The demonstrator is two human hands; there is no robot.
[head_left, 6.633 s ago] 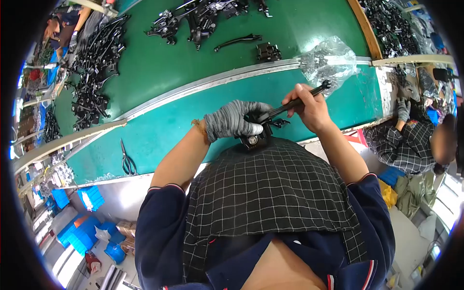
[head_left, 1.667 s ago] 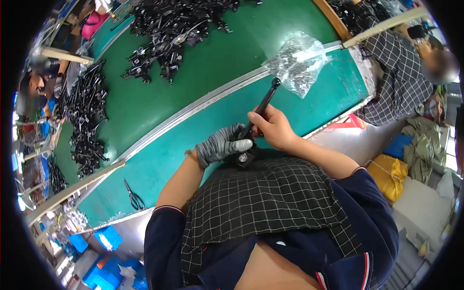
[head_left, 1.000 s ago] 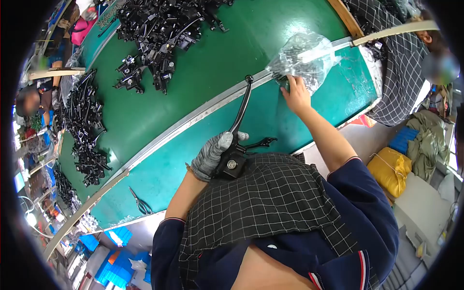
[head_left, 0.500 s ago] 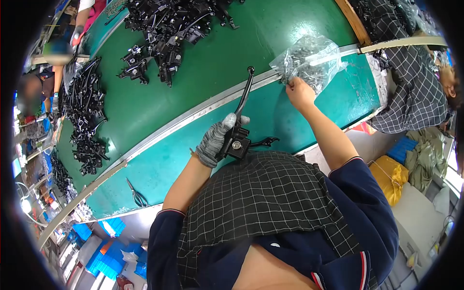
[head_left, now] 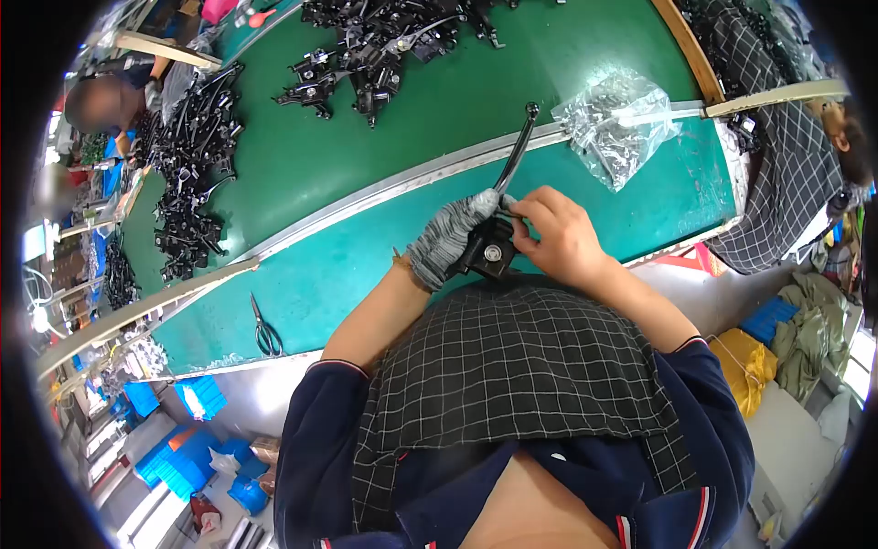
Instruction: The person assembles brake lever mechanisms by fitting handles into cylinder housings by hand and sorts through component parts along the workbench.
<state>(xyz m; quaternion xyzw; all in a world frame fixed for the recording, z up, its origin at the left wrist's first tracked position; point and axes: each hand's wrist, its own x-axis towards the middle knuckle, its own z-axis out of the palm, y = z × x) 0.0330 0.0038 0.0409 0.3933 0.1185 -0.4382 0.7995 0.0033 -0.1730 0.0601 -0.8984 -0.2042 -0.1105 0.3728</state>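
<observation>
My left hand (head_left: 450, 240), in a grey knitted glove, is closed around a black handlebar lever assembly (head_left: 494, 249) just above my lap. Its long curved lever (head_left: 519, 151) points up and away, ending in a ball tip. My bare right hand (head_left: 565, 240) has thumb and fingers pinched together at the pivot end of the lever, close to my gloved thumb. Whatever lies in that pinch is too small to make out. Beyond it, a clear plastic bag (head_left: 617, 123) of small metal parts lies across the metal strip of the bench.
Heaps of black lever assemblies (head_left: 384, 46) lie at the back, with another pile (head_left: 194, 174) to the left. Black-handled scissors (head_left: 264, 331) rest on the green bench (head_left: 338, 274) at left. Co-workers sit at the far left and at the right, one in a checked garment (head_left: 777, 201).
My right hand has left the plastic bag and come to the lever assembly in my left hand. The view has shifted, and the far-left co-worker has moved.
</observation>
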